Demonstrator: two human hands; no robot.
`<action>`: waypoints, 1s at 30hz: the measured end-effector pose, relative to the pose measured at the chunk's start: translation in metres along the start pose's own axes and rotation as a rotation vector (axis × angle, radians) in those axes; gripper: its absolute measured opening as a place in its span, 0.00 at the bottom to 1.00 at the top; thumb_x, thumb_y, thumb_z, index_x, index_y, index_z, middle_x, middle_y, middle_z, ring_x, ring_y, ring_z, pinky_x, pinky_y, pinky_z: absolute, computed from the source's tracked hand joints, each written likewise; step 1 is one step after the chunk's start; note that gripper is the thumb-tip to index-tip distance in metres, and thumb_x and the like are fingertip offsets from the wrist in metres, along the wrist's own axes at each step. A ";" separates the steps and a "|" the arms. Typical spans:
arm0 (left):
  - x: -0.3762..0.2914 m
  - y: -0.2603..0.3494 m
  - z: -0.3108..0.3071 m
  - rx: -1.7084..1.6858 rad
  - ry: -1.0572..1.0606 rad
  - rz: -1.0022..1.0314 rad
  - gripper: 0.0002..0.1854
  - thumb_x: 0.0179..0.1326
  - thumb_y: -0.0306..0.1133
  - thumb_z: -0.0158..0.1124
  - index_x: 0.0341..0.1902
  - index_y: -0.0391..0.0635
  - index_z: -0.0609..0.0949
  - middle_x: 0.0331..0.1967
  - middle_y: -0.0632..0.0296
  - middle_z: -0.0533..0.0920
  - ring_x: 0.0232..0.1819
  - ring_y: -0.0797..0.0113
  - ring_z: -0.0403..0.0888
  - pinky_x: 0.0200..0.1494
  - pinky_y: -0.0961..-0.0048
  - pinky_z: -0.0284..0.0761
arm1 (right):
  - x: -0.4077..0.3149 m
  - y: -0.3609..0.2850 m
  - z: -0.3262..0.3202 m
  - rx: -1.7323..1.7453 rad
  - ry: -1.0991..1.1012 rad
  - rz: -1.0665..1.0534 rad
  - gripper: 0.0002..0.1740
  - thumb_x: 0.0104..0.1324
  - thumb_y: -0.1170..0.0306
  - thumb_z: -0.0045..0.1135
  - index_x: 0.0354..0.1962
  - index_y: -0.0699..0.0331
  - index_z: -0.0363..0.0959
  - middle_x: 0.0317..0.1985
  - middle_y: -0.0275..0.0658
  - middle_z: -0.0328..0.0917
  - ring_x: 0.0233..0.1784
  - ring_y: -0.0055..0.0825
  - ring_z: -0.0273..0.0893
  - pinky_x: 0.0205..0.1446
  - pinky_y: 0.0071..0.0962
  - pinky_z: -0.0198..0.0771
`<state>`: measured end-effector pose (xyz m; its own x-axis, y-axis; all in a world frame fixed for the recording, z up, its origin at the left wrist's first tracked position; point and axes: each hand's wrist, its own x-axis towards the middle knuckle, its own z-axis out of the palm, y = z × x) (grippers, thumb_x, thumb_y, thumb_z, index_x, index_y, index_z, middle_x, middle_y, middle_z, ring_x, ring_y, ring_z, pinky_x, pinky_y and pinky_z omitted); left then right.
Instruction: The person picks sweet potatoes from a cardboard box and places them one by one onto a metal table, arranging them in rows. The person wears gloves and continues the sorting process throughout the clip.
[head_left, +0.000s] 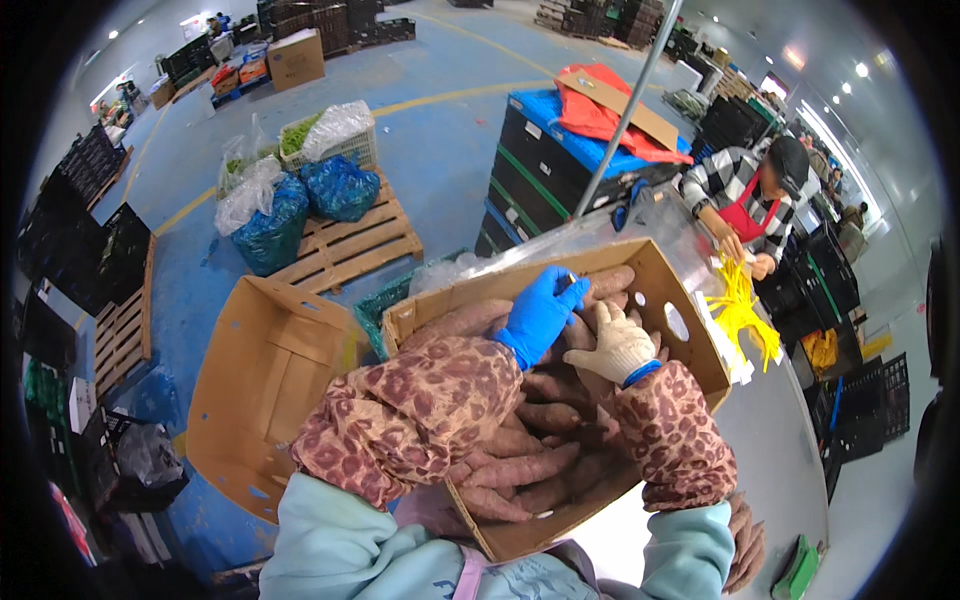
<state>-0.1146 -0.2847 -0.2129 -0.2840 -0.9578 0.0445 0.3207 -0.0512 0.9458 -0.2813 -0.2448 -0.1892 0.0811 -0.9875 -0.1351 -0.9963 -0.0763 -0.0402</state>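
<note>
In front of me stands a cardboard box (409, 319) filled with sweet potatoes (525, 469). My left hand (541, 311), in a blue glove, is over the far part of the box with its fingers bent. A small pale tip shows at those fingers, but what it belongs to is hard to make out. Close beside it, my right hand (619, 346) wears a white knit glove over a blue one. Its thumb is spread from the fingers above the sweet potatoes, and nothing shows in its grasp. Patterned sleeve covers wrap both forearms.
An opened carton (262, 397) lies left of the box. The metal table (780, 442) carries yellow strips (739, 319), more sweet potatoes (742, 544) and a green tool (799, 568). A co-worker (750, 187) handles the strips. Stacked crates (536, 161), a metal pole (630, 109) and a loaded pallet (356, 240) stand beyond.
</note>
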 end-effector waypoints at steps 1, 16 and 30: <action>0.000 0.003 0.006 0.006 -0.008 -0.035 0.11 0.73 0.39 0.62 0.47 0.45 0.76 0.33 0.63 0.79 0.28 0.76 0.75 0.33 0.78 0.73 | -0.014 0.009 0.001 0.007 -0.034 0.044 0.62 0.45 0.41 0.74 0.69 0.68 0.57 0.66 0.58 0.65 0.67 0.53 0.70 0.70 0.48 0.65; -0.008 0.021 0.002 0.156 0.013 -0.047 0.15 0.75 0.47 0.58 0.45 0.46 0.78 0.34 0.65 0.82 0.31 0.77 0.78 0.35 0.78 0.74 | -0.043 -0.001 0.021 0.246 -0.096 0.155 0.69 0.45 0.43 0.77 0.75 0.62 0.45 0.74 0.66 0.49 0.69 0.63 0.67 0.68 0.52 0.68; -0.001 0.010 -0.006 0.116 0.085 -0.121 0.17 0.76 0.47 0.57 0.50 0.44 0.77 0.38 0.61 0.83 0.33 0.73 0.80 0.38 0.75 0.76 | -0.024 0.041 0.032 1.063 0.073 0.278 0.32 0.66 0.53 0.63 0.61 0.63 0.71 0.43 0.46 0.82 0.47 0.37 0.81 0.54 0.33 0.75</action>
<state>-0.1059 -0.2857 -0.2052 -0.2352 -0.9673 -0.0950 0.1813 -0.1397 0.9734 -0.3227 -0.2200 -0.2192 -0.1786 -0.9603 -0.2143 -0.4432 0.2730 -0.8538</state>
